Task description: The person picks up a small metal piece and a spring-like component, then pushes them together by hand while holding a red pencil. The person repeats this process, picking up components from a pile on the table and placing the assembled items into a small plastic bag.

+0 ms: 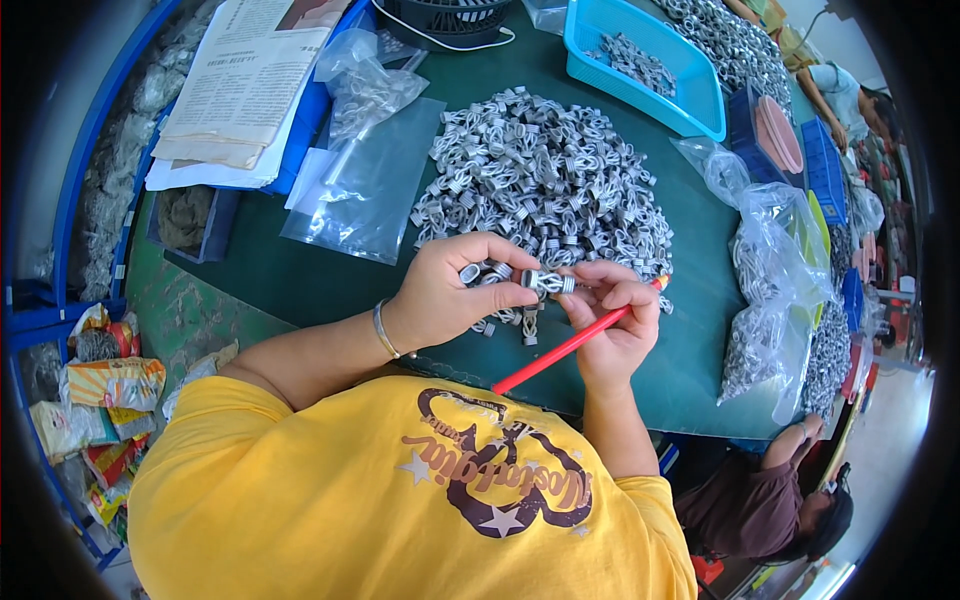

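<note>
My left hand (455,290) is closed, pinching a small grey metal part (546,283) with looped strands and ribbed ends between thumb and fingertips. A few similar grey pieces show in the curl of its fingers. The fingertips of my right hand (615,325) meet the other end of that part. Across the right palm lies a slim red stick-like tool (560,352) with a yellowish tip, gripped under the fingers and slanting down to the left. Just beyond both hands rises a large heap of the same grey parts (545,180) on the green tabletop (350,285).
Left of the heap lie clear plastic bags (365,205) and newspaper (240,80) over a blue bin. At the back stands a turquoise basket (655,110) holding more parts. Filled clear bags (765,290) lie along the right. Other people (760,505) sit beyond the table's right edge.
</note>
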Demonstrator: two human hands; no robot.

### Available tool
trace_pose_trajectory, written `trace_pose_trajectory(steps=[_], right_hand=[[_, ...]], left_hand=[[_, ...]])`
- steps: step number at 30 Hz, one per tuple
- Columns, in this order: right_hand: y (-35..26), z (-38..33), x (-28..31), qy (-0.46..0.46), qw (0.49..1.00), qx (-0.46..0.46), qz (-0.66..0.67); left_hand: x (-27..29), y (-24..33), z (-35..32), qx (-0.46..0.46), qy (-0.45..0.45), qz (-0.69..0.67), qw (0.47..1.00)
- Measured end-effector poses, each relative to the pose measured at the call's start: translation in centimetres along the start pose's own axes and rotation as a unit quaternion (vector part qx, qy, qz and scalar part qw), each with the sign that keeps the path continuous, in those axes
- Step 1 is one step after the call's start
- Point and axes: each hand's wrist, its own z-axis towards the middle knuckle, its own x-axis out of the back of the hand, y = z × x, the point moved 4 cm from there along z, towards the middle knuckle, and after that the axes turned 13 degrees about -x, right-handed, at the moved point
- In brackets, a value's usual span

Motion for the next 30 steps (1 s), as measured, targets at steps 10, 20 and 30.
trace_pose_trajectory(steps=[10, 20, 30], right_hand=[[-2.0, 0.2, -1.0, -0.021, 0.984, 0.093, -0.151], [0.7, 2.1, -2.9, -0.105, 0.869, 0.103, -0.472], [1.4, 1.6, 0.3, 0.021, 0.976, -0.208, 0.052]], left_hand=[[0.2, -2.4, -1.5, 0.293, 0.149, -0.486, 0.810], [2.5, -2.6, -1.0, 0.213, 0.183, -0.387, 0.878], [1.5, -1.3, -0.8, 0.060, 0.029, 0.046, 0.997]])
